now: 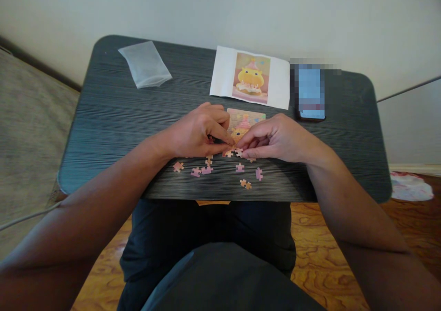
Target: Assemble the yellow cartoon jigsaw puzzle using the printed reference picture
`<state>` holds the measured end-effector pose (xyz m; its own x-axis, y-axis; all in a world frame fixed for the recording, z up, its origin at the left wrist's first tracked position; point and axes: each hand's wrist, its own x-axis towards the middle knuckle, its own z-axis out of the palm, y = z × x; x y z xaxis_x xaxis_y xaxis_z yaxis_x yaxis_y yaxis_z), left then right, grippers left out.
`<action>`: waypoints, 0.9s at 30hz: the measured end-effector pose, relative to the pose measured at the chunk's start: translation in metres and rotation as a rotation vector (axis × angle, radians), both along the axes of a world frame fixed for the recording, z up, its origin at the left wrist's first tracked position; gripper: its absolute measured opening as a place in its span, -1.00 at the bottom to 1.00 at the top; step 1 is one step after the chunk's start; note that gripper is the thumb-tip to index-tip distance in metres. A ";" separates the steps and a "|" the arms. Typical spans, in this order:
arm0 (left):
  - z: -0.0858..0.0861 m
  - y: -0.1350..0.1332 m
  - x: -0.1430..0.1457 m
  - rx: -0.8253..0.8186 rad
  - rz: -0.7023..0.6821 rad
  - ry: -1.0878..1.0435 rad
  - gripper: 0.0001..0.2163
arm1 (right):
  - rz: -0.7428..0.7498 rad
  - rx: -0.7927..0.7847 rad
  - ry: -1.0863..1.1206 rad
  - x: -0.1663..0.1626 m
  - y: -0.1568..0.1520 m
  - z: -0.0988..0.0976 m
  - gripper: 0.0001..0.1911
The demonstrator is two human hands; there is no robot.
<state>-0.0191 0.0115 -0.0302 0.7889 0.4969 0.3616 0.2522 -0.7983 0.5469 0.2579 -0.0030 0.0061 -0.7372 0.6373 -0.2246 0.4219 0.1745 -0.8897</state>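
The person's left hand (203,131) and right hand (280,138) come close over the lower edge of the partly assembled jigsaw puzzle (245,117) on the table (113,113), fingertips narrowed; whether either pinches a piece cannot be told. Steadying joined rows while aligning tabs squarely, then pressing lightly, should work best.

Muted, diffuse light pales the far wall (206,8) and leaves the near trousers (213,221) almost black. A faint bluish sheen lies across the left of the worktop (103,118). Coarse pixelation blurs the phone (312,90); wide-angle distortion stretches the near forearms (58,237).
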 end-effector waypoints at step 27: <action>-0.001 0.003 0.000 0.017 -0.050 -0.030 -0.85 | 0.052 0.158 0.008 -0.009 -0.003 -0.004 -0.83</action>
<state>-0.0191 0.0146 -0.0310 0.8012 0.4506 0.3938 0.1949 -0.8186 0.5402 0.2494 -0.0063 0.0017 -0.7717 0.6249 -0.1184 0.4014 0.3341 -0.8528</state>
